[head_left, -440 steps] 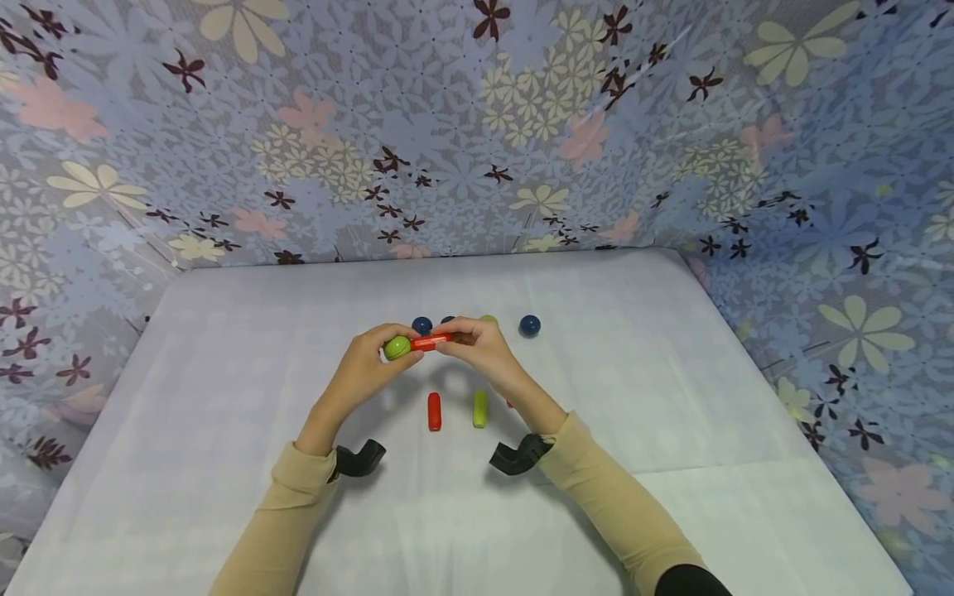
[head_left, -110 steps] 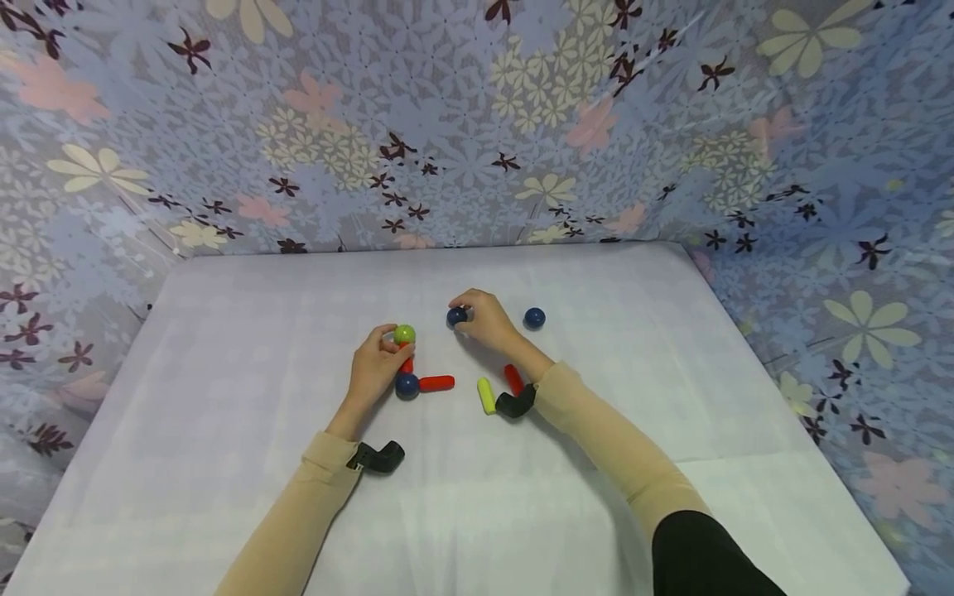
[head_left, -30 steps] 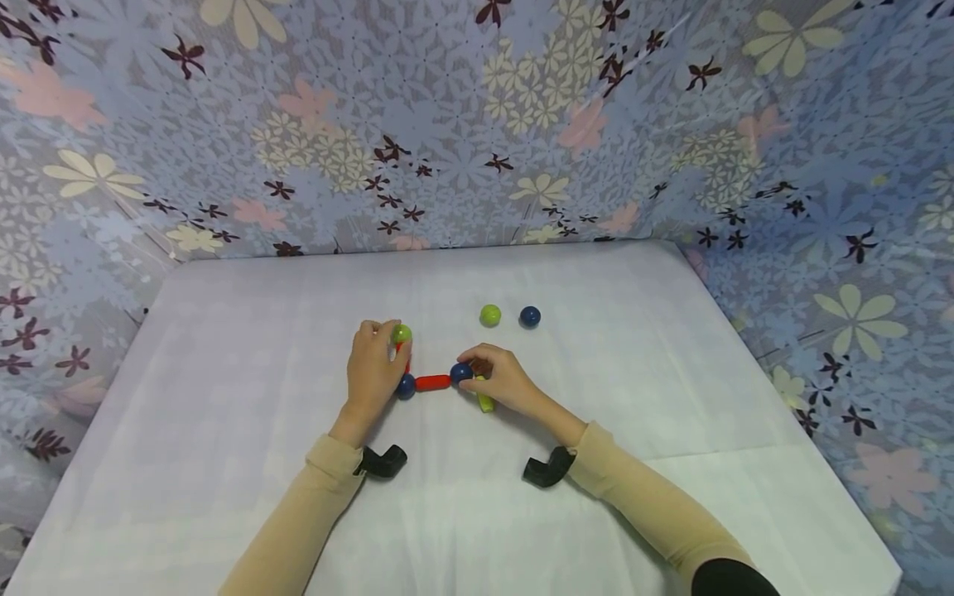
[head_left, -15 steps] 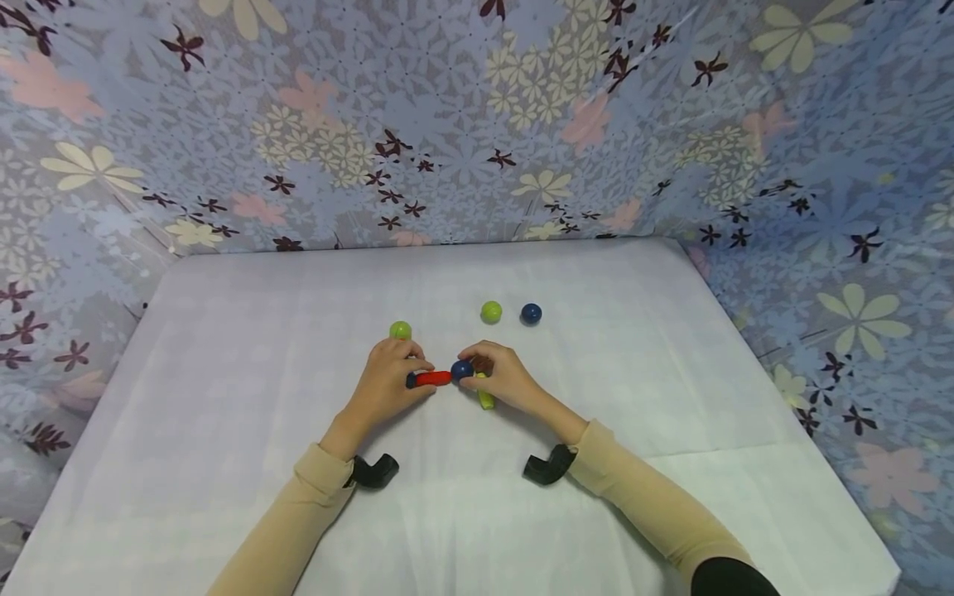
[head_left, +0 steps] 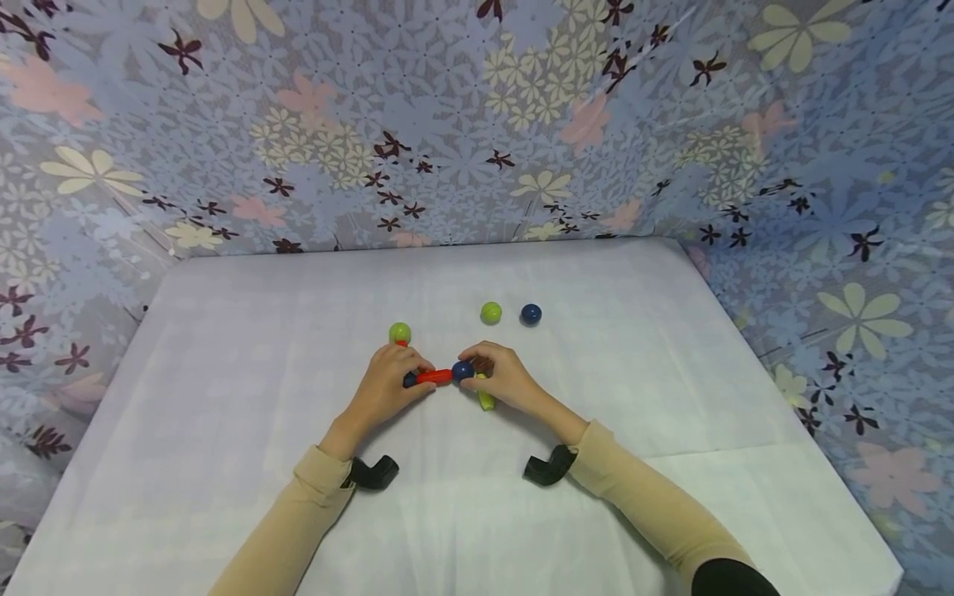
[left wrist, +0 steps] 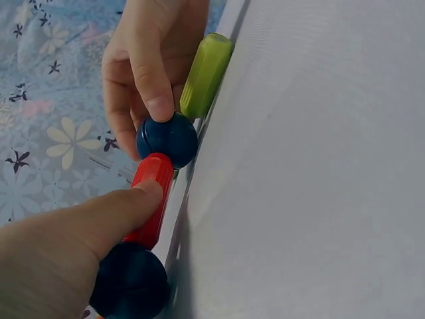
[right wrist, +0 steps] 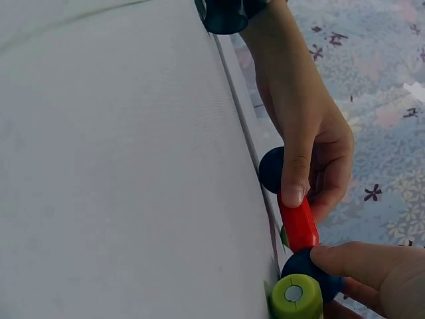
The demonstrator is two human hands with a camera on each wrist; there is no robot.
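My left hand [head_left: 383, 382] pinches a red magnetic building stick [head_left: 435, 377] between thumb and fingers. At that stick's left end is a dark blue ball [head_left: 410, 380], partly covered by the hand. My right hand [head_left: 503, 381] holds another blue ball [head_left: 463, 370] against the stick's right end; the left wrist view shows the thumb on this ball [left wrist: 167, 139]. Beyond my left hand, a green ball [head_left: 399, 332] caps a second red stick [head_left: 402, 343], mostly hidden. A green stick [head_left: 486, 401] lies beside my right fingers, its end showing a metal disc in the right wrist view.
A loose green ball [head_left: 491, 313] and a loose blue ball [head_left: 531, 314] sit farther back on the white-covered table [head_left: 633, 356]. A flowered cloth [head_left: 447, 124] hangs behind the table. Black curved mounts [head_left: 550, 465] stick out from both wrists.
Earlier, the right hand brought the blue ball from the back to the red stick's end. In the last second, the left hand left the green ball's side and took hold of that stick.
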